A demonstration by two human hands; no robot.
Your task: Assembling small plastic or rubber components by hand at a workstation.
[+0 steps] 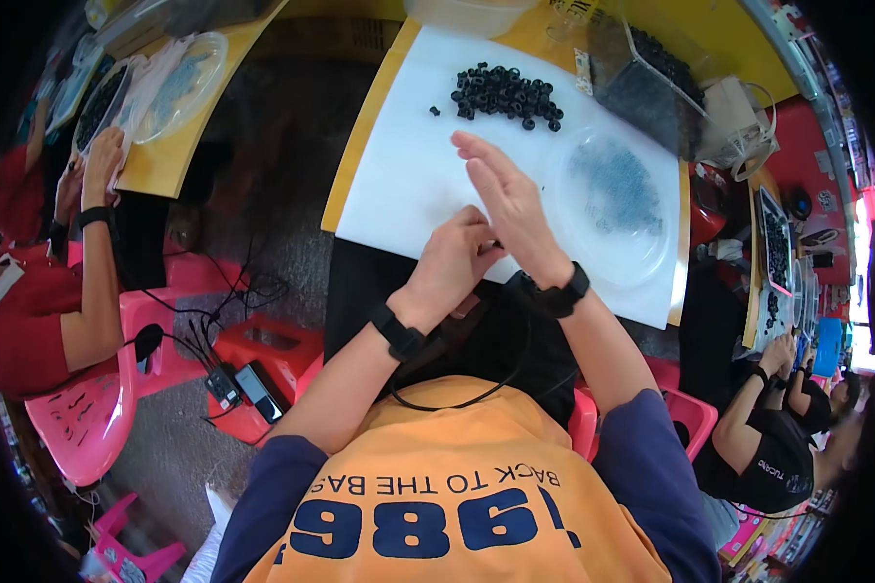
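With both hands meeting low over the white sheet (408,185), the left hand (452,260) is curled shut — whatever it pinches is hidden; the right hand (504,199) is flat, fingers spread, holding nothing. Black rings (506,94) lie heaped at 12 o'clock from the hands, well apart — right hand nearer. Clear dish (617,199) at 3 o'clock

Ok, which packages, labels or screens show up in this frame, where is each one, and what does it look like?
Clear plastic bag: far right of the white sheet, bulging, full of small black rings.
Phone: on the red stool to the person's left, dark rectangular screen, apparently off.
Small black device: beside the phone, cabled.
Pale tag: by the bag, small rectangle.
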